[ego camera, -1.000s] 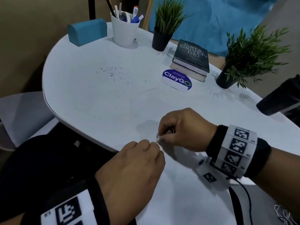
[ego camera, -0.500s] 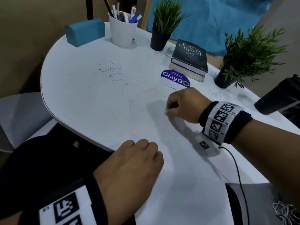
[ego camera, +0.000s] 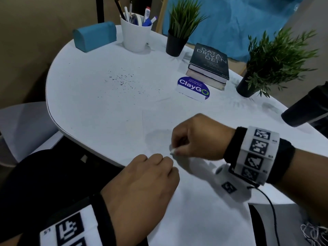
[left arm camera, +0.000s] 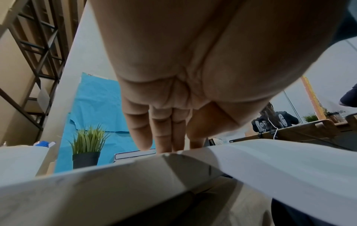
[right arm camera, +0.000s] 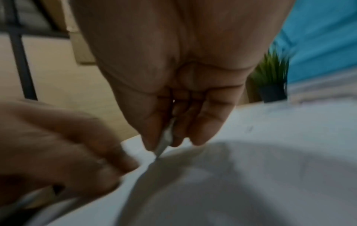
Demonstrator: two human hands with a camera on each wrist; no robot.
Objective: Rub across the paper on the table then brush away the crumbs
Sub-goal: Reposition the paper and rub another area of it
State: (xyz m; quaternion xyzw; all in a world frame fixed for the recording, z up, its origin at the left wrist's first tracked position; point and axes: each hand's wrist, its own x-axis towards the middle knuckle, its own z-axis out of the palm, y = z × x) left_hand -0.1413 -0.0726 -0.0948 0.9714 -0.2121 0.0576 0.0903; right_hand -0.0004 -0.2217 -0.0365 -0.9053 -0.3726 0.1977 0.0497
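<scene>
A white paper [ego camera: 195,219] lies on the white table [ego camera: 85,110], reaching over its near edge. My right hand [ego camera: 174,150] pinches a small white eraser [ego camera: 172,151] and holds its tip on the paper; the right wrist view shows the eraser [right arm camera: 167,137] between thumb and fingers. Beside it, my left hand [ego camera: 159,160] presses the paper down at the near edge. In the left wrist view its fingers [left arm camera: 164,137] are straight on the paper [left arm camera: 289,165]. Dark crumbs [ego camera: 122,80] are scattered on the table's far left.
At the back stand a teal box [ego camera: 95,36], a white pen cup [ego camera: 135,36], two potted plants [ego camera: 177,38] [ego camera: 269,64], stacked books [ego camera: 209,64] and a ClayGo sign [ego camera: 193,87]. A dark object [ego camera: 305,107] juts in at the right.
My right hand slid the eraser away across the paper, then drew it back close to my left hand. The left hand has stayed in place.
</scene>
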